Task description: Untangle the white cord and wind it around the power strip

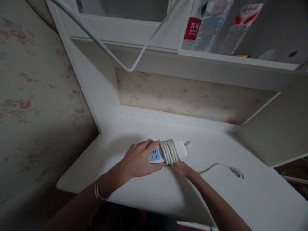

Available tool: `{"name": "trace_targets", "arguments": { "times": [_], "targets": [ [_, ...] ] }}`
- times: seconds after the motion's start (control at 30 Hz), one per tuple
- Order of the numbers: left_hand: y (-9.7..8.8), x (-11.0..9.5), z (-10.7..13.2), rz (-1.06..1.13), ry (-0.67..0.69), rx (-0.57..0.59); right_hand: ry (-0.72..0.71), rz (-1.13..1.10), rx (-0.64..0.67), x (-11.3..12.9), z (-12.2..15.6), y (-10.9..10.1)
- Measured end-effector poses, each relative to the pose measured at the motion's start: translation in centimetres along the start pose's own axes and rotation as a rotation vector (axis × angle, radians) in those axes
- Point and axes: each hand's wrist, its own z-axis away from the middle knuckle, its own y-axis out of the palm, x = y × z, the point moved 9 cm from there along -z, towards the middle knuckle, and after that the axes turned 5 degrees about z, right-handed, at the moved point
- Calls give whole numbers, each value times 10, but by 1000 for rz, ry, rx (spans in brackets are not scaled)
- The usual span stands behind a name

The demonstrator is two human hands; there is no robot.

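Note:
A white power strip with a blue socket face lies on the white desk. Its white cord is wound in several turns round the strip's middle. My left hand, a bracelet on the wrist, grips the strip's left end with fingers curled over it. My right hand is at the strip's near side, under the coils, fingers closed on the cord. The loose cord tail runs right across the desk to the plug, which lies flat.
A shelf above the desk holds several plastic bottles. A thin white cable hangs in a loop from above. Floral wallpaper covers the left wall and the alcove's back. The desk's front edge curves near my arms.

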Motion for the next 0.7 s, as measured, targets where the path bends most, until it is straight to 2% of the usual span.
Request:
{"name": "trace_targets", "arguments": {
  "times": [0.13,0.23,0.33,0.47,0.57,0.7],
  "targets": [
    [-3,20,-9,-89,-141,-78,106,-104,232,7,20,29],
    [7,38,-15,-123,-226,-60,127,88,226,17,33,26],
    [19,54,-19,-132,-245,-32,107,281,131,29,42,4],
    [35,67,-20,-155,-240,-2,50,462,-44,47,49,-43],
    [46,67,-19,-167,-202,25,-52,541,-123,63,50,-71],
    [61,58,-17,-175,-146,96,-162,578,-136,76,42,-96]
  ]
}}
